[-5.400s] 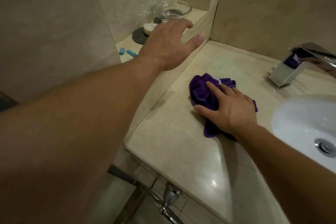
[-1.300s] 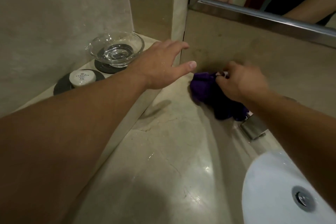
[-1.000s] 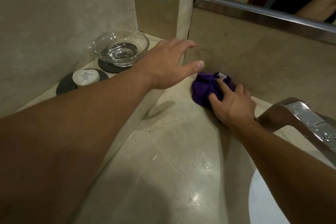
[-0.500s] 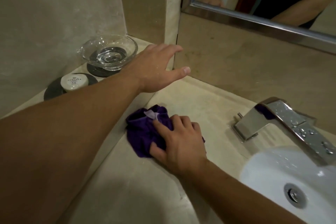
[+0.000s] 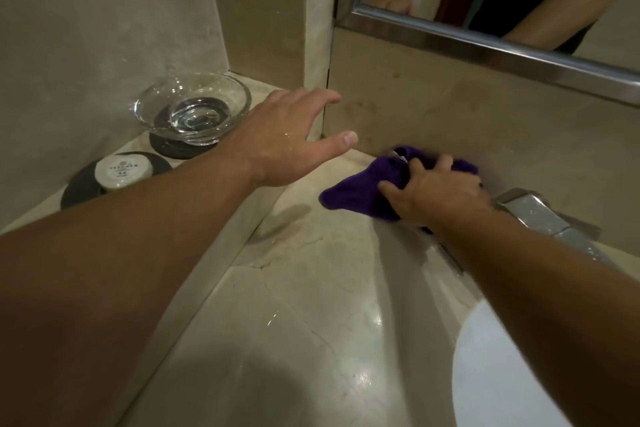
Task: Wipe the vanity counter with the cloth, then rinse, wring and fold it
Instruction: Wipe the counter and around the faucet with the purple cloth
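Note:
A crumpled purple cloth (image 5: 349, 192) lies on the beige marble vanity counter (image 5: 294, 305), at the back against the wall. My right hand (image 5: 433, 194) lies on top of the cloth with its fingers curled into the fabric, just left of the chrome faucet (image 5: 540, 215). My left hand (image 5: 280, 146) rests with spread fingers on the edge of the raised side ledge (image 5: 214, 250), holding nothing. The white sink basin (image 5: 491, 374) shows at the lower right, partly hidden by my right forearm.
On the side ledge stand a glass bowl (image 5: 192, 111) on a dark coaster and a small white round soap (image 5: 123, 170) on another dark coaster. A mirror with a metal frame (image 5: 485, 45) hangs above the backsplash. Walls close in the left and back.
My right hand has pushed the cloth from the counter's middle back to the wall beside the faucet. My left hand has stayed on the ledge.

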The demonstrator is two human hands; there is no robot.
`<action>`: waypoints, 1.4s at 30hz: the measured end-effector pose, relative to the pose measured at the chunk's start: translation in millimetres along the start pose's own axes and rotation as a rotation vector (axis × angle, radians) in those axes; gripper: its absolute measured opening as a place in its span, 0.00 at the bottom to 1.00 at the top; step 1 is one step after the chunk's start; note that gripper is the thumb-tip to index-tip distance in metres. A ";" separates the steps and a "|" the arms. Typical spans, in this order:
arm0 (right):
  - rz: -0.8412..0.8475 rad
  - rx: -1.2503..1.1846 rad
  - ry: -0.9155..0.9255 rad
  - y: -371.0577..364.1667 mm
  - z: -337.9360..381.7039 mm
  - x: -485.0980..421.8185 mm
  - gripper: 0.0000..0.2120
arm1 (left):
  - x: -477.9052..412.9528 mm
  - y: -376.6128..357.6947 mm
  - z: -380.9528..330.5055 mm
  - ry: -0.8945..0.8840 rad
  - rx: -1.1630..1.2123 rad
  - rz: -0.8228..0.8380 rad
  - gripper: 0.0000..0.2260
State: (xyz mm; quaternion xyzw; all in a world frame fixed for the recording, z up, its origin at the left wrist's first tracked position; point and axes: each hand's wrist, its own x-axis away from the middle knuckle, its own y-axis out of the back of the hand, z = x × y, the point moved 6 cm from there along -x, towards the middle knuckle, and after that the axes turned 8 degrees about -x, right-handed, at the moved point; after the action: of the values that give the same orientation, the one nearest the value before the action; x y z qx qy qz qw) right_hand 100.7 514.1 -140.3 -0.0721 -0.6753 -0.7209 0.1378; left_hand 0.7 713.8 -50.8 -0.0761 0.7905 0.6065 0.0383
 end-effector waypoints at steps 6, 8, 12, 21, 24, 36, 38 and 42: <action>-0.236 -0.137 -0.006 -35.3 9.6 4.3 0.35 | -0.8 -0.8 1.9 0.015 0.034 -0.011 0.30; -0.277 -0.176 -0.029 -37.7 17.8 1.0 0.32 | -1.5 -1.5 2.3 0.022 0.040 -0.010 0.29; -0.300 -0.163 0.017 -38.5 56.0 -5.5 0.30 | -4.1 -1.9 2.1 0.014 0.034 -0.016 0.28; -0.184 -0.131 0.361 -39.4 128.5 -7.4 0.31 | -4.5 -1.0 2.3 0.013 0.086 -0.036 0.26; -0.156 -0.019 0.493 -32.7 127.0 -7.0 0.30 | -5.2 -0.5 2.0 0.010 0.072 -0.040 0.26; 0.057 -0.069 0.868 -73.5 67.9 139.4 0.29 | -1.6 -3.1 2.2 -0.030 0.007 -0.009 0.27; 0.112 -0.072 0.875 -73.1 61.6 148.1 0.29 | 0.7 -4.7 1.5 -0.047 -0.044 0.022 0.27; 0.088 -0.007 0.981 -52.7 60.6 144.5 0.23 | 15.9 -8.2 -6.6 -0.149 -0.194 0.102 0.27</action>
State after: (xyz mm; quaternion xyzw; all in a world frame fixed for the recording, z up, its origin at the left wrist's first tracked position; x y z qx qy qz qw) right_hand -57.4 562.3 -144.0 0.2471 -0.5247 -0.6654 0.4700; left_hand -13.4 704.2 -59.3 0.0062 0.7260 0.6851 0.0585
